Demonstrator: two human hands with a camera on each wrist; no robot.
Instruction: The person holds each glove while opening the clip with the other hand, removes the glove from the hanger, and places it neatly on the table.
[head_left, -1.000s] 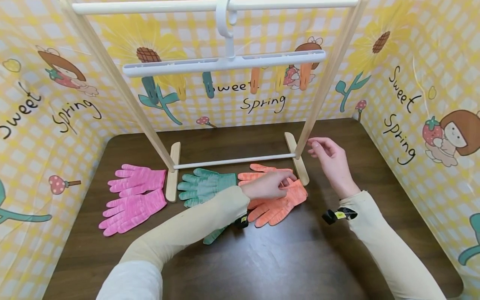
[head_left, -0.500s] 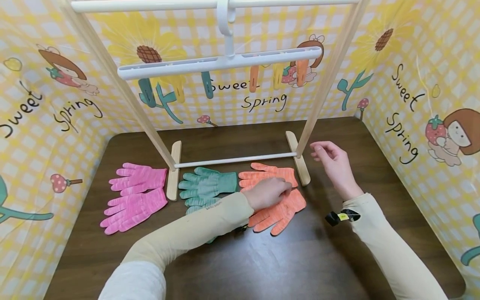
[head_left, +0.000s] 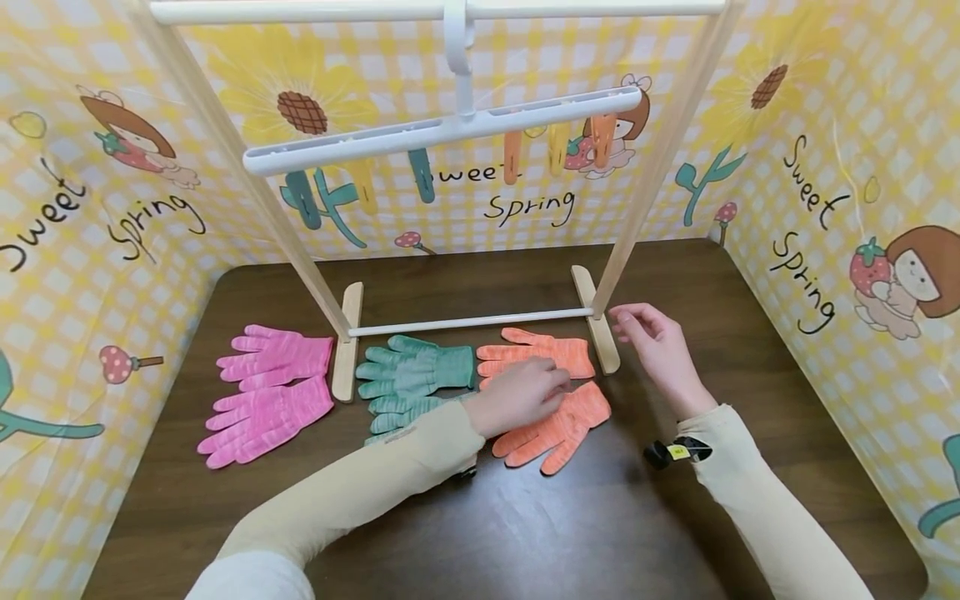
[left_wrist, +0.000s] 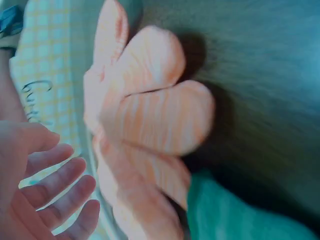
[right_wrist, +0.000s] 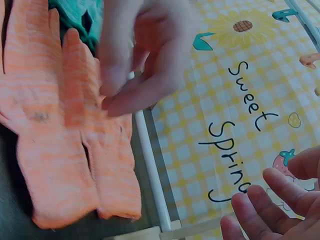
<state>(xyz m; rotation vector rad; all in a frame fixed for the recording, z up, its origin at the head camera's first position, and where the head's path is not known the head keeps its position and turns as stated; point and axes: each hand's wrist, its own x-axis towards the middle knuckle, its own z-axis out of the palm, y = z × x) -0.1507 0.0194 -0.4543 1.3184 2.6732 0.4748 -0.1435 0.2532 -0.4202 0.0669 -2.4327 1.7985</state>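
Above a pair of striped orange gloves [head_left: 562, 437] hovers my left hand [head_left: 521, 396], its fingers loosely bent and holding nothing. It covers part of both gloves in the head view. The left wrist view shows that hand [left_wrist: 55, 185] beside the orange glove fingers [left_wrist: 160, 120]. My right hand [head_left: 652, 350] is held in the air by the rack's right foot, fingers relaxed, touching nothing. To the left of the orange pair lie green gloves [head_left: 416, 367], partly hidden under my left sleeve.
A wooden rack [head_left: 633, 208] with white rods stands behind the gloves. From its top rod hangs a white hanger [head_left: 360, 142], slightly tilted, with several coloured clips [head_left: 512, 158]. Pink gloves [head_left: 262, 421] lie left of the rack's left foot [head_left: 348, 358]. Patterned cloth walls enclose the table.
My left hand has drawn back leftward from the lower orange glove's cuff. That glove has turned slightly, its fingers nearer me. The hanger has swung, its left end lower. My right hand sank slightly.
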